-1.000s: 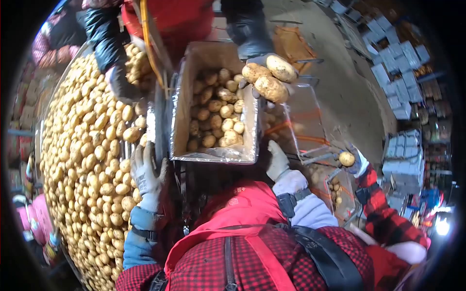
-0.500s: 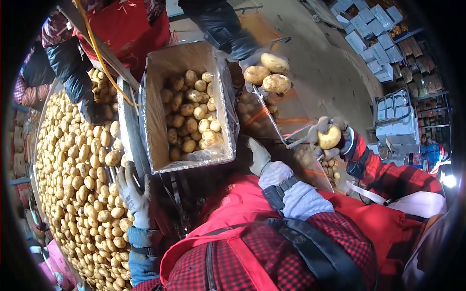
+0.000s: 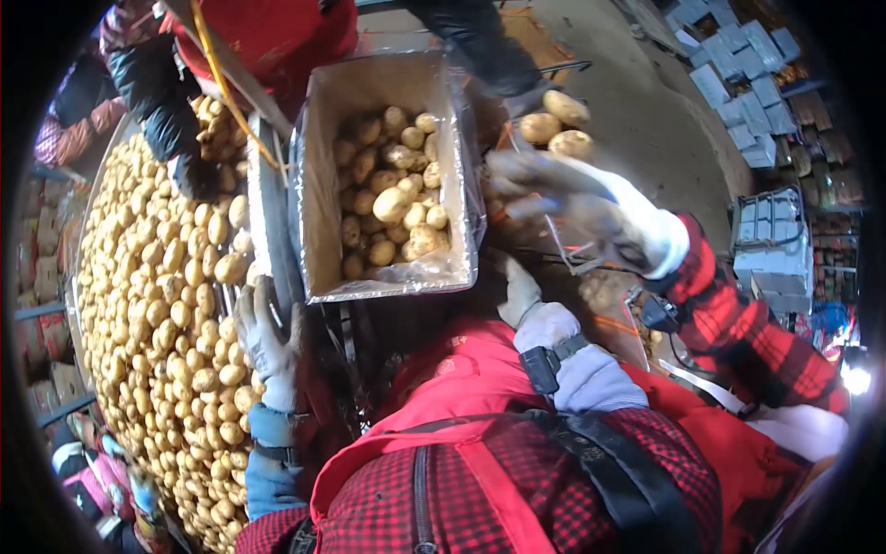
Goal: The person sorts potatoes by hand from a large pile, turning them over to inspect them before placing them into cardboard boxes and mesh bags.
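My gloved left hand (image 3: 268, 342) has its fingers spread at the metal edge (image 3: 268, 231) of a surface heaped with potatoes (image 3: 175, 351). My gloved right hand (image 3: 519, 294) is near the lower right corner of the plastic-lined cardboard box (image 3: 318, 212), its visible fingers extended and nothing seen in them; part of it is in shadow. Inside the box are several potatoes (image 3: 365, 198), with a bright one (image 3: 392, 205) on top.
From the right, a co-worker's gloved hand (image 3: 600, 203) reaches beside the box, blurred. Beyond it, three potatoes (image 3: 554, 125) are at another worker's hand. Another dark sleeve (image 3: 152, 102) reaches over the heap. Stacked cartons (image 3: 771, 240) stand far right.
The right-hand co-worker's hand has moved up and left, toward the box, and no longer holds its potato. A bright potato now lies in the box. The view has shifted slightly.
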A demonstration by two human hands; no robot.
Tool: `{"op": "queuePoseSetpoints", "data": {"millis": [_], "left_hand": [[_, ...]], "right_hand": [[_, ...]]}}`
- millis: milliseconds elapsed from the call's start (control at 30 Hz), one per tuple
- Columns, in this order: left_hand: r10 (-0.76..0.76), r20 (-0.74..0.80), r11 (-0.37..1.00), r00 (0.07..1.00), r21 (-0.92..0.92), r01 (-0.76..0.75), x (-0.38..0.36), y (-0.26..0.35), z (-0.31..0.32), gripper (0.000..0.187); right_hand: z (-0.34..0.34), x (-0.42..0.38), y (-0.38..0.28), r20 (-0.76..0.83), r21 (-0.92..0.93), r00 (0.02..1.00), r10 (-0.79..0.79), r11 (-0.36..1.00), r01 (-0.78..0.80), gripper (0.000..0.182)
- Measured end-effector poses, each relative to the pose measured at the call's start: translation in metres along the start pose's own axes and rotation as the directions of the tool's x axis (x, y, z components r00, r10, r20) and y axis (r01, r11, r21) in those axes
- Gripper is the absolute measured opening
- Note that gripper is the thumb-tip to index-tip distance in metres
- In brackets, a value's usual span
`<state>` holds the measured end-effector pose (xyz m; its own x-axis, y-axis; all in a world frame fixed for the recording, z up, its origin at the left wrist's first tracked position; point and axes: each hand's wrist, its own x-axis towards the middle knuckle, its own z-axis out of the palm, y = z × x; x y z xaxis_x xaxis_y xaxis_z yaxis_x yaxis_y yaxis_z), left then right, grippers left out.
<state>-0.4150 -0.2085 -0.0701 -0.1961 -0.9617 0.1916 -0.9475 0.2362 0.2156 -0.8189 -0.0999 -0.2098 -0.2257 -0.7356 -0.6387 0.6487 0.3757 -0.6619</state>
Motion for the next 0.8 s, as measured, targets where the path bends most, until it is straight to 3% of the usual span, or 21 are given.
{"op": "queuePoseSetpoints", "data": {"millis": [133,233,300,367,400,467,567,700,800], "left_hand": [[0.01,-0.007,1.0,1.0,-0.005,-0.01,0.0,-0.008,0.006,0.07],[0.012,-0.004,1.0,1.0,0.005,-0.012,0.002,-0.009,0.007,0.07],[0.007,0.0,1.0,1.0,0.006,-0.007,0.0,-0.012,0.01,0.07],[0.024,-0.011,1.0,1.0,-0.001,-0.024,-0.001,-0.008,0.008,0.07],[0.019,-0.009,1.0,1.0,-0.021,-0.02,-0.001,-0.013,0.012,0.07],[0.048,-0.03,0.999,0.998,-0.016,-0.048,-0.001,-0.013,0.013,0.07],[0.056,-0.007,0.998,0.998,-0.019,-0.056,0.0,-0.009,0.008,0.069],[0.053,-0.001,0.998,0.999,0.018,-0.053,0.0,-0.008,0.007,0.069],[-0.012,-0.01,0.999,1.0,0.033,0.012,-0.002,-0.006,0.009,0.072]], "right_hand": [[0.0,-0.016,-0.01,-0.036,0.184,0.997,0.073,0.981,-0.065,0.052],[-0.012,-0.028,-0.03,-0.087,0.265,0.996,0.011,0.964,0.013,0.05],[-0.025,-0.026,-0.067,-0.182,0.327,0.961,-0.208,0.909,0.258,0.05],[-0.043,-0.032,-0.086,-0.277,0.252,0.861,-0.426,0.833,0.493,0.048],[-0.051,-0.035,-0.084,-0.295,0.247,0.85,-0.437,0.825,0.509,0.048],[-0.057,-0.034,-0.072,-0.324,0.315,0.902,-0.286,0.866,0.388,0.05],[-0.031,-0.033,-0.031,-0.236,0.311,0.971,-0.047,0.943,0.121,0.055],[-0.011,-0.034,-0.008,-0.115,0.261,0.993,-0.006,0.965,0.036,0.054],[-0.021,-0.032,-0.009,-0.064,0.238,0.993,-0.103,0.965,0.115,0.052]]}}
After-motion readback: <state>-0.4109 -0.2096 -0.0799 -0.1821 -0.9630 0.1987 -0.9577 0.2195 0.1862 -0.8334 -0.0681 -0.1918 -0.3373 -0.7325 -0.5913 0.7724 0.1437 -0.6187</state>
